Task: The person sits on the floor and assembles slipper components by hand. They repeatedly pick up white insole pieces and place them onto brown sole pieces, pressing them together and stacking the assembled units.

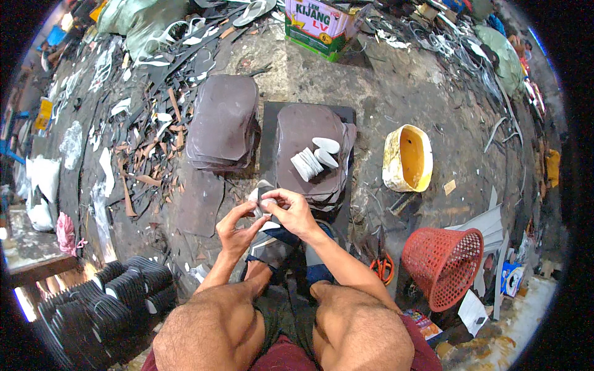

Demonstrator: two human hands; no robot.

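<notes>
My left hand (234, 230) and my right hand (292, 213) meet above my feet, both with fingers pinched round a small grey-and-white sole-shaped piece (264, 185). The fingers cover much of it, so its full outline is hidden. Another white piece (270, 226) shows just below the fingertips. Beyond the hands lies a stack of brown sheets (303, 127) on a dark board (270, 117). A row of white oval pieces (306, 164) rests on this stack, with two loose white ovals (325, 146) beside it.
A second brown sheet stack (224, 120) stands to the left. On the right are a tub with a yellow inside (390, 164), orange-handled scissors (383, 269) and a red basket (427, 266). A square can (318, 31) stands far ahead. Scraps (154, 142) litter the left; black soles (93, 309) fill the lower left.
</notes>
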